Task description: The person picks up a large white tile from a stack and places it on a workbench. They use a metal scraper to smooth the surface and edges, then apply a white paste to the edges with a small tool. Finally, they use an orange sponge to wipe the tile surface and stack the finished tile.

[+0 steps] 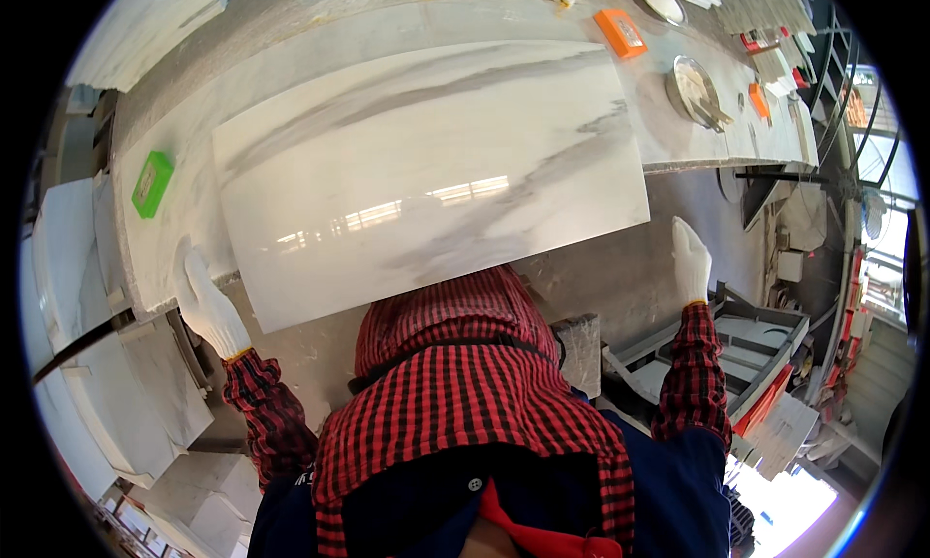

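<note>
A large glossy white marble tile with grey veins (426, 170) lies flat on a stone workbench (174, 122), its near edge overhanging toward me. My left hand (205, 304), in a white glove, sits at the tile's near left corner, fingers straight and against its edge. My right hand (691, 258), also gloved, hovers flat and apart from the tile, just right of and below its near right corner, holding nothing. Red checked sleeves and a checked scarf cover the lower middle of the view.
A green block (152, 183) lies on the bench left of the tile, an orange block (620, 32) beyond its far right corner. A round metal dish (696, 91) and stacked small tiles (760, 6) sit far right. White slabs (68, 248) lean at left.
</note>
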The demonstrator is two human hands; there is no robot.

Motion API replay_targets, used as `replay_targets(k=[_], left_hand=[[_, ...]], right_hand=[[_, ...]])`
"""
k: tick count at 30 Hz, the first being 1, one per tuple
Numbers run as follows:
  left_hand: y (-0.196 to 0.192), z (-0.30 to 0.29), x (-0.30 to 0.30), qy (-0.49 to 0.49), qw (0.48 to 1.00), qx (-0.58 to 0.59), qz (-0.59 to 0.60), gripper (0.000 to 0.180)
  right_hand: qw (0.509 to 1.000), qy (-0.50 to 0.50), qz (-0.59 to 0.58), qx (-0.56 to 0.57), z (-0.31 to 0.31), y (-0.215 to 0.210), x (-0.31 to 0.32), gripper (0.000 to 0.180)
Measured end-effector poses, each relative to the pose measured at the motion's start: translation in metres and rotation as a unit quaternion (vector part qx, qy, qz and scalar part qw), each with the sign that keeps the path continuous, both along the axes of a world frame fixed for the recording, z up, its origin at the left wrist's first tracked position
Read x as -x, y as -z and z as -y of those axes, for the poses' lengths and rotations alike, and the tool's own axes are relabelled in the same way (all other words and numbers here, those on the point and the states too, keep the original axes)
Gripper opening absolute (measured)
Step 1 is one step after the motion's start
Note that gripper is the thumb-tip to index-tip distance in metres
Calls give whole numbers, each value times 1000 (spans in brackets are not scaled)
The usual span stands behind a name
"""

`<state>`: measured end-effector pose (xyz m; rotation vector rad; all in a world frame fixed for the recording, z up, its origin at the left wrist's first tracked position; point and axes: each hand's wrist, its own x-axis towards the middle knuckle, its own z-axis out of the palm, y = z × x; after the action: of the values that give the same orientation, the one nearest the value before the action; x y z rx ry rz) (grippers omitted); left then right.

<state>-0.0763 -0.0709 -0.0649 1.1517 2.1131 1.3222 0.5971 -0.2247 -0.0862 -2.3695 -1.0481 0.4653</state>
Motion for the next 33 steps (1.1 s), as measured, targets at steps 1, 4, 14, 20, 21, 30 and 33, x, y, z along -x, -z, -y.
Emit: replay_targets(k=[1,4,14,20,21,30,33], left_hand=[[-5,-7,-7,29,999,11,-21,43],[14,-35,-10,124,989,35,-67,42],[15,-118,-84,247,860,44,-445,44],[30,-131,-93,207,891,41,-403,44],[28,-130,-97,205,890,47,-404,44],[20,-130,-99,210,888,59,-404,39],[15,-128,-101,213,884,61,-412,38]], right_hand=[[991,74,-105,-25,-2,-6,-2,44],[964,133,-224,-54,-24,-27,6,43],[944,143,-191,-227,-73,-30,-16,54],[979,90,-4,-182,-116,-29,-52,68],[979,93,3,-181,-120,-25,-60,68],[976,34,159,-147,-164,-21,-106,34],[982,68,97,-148,-169,-34,-104,26]])
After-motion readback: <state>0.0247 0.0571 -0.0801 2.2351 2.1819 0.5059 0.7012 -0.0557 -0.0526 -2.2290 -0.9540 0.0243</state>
